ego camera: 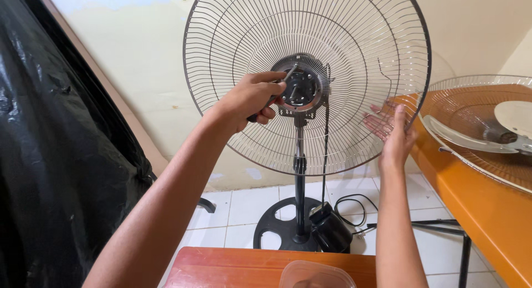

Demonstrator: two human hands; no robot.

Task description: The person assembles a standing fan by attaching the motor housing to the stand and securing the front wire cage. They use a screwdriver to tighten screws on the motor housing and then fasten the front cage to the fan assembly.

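**Two hands on a stand fan's rear grille**

Nearest the camera, a clear plastic container (pixel 316 275) sits on a reddish wooden surface (pixel 233 266) at the bottom edge. Above it, the left hand (pixel 250 99) is curled closed around a dark-handled tool (pixel 270 99), apparently a screwdriver, whose tip meets the motor hub (pixel 301 88) at the grille's centre. The right hand (pixel 394 130) is open, fingers spread and palm flat against the lower right rim of the rear wire grille (pixel 354 49), gripping nothing fully. The grille stands upright on a black pole (pixel 300 182) rising from a round black base (pixel 277 230) on the white tiled floor, with a black cord (pixel 349 207) coiled beside it. On the orange table (pixel 476 205) to the right lie the front grille (pixel 471 108) and a pale fan blade (pixel 515 119).
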